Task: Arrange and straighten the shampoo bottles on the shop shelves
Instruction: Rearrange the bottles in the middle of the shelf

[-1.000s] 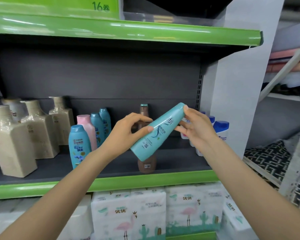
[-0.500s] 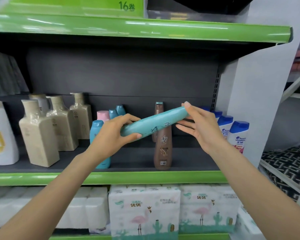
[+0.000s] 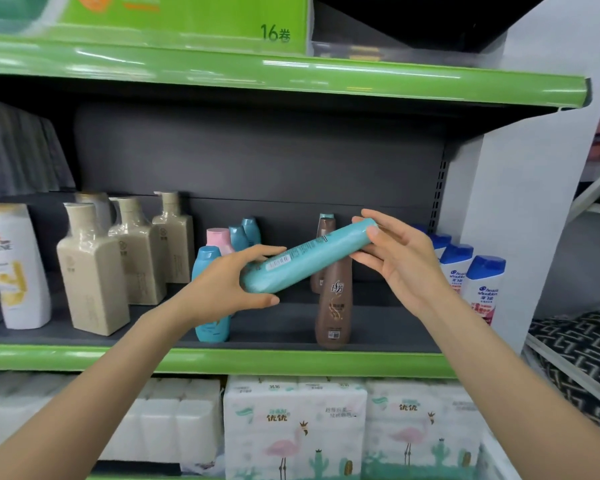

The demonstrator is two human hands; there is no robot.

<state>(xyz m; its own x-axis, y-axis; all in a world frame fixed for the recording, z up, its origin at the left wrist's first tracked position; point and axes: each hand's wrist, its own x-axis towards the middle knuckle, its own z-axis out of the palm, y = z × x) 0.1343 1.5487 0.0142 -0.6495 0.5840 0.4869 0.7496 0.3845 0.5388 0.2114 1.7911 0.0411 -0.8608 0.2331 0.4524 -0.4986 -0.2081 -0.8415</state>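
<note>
Teal bottle (image 3: 305, 259) held in the air in front of the middle shelf (image 3: 222, 358), tilted, low end left, high end right, barcode side facing up. Left hand (image 3: 227, 289) gripping the low end, fingers (image 3: 267, 252) curled over the top, thumb underneath. Right hand (image 3: 400, 258) pinching the high end, thumb on the front, fingers behind, rest of the fingers loosely spread. Bottle hanging above and in front of the brown bottle (image 3: 335, 306), not touching the shelf.

On the shelf: brown bottle upright near the front edge, a 2nd brown one just behind it. Blue bottle (image 3: 207, 268) upright, partly hidden by the left wrist, pink bottle (image 3: 217, 239) and 2 more blue ones in a row behind. 4 beige bottles (image 3: 90, 271) at left, white bottle (image 3: 14, 265) at far left. White blue-capped bottles (image 3: 484, 289) in a row at right, next to the white panel. Tissue packs (image 3: 293, 427) on the shelf below. Green box (image 3: 187, 19) on the shelf above.
</note>
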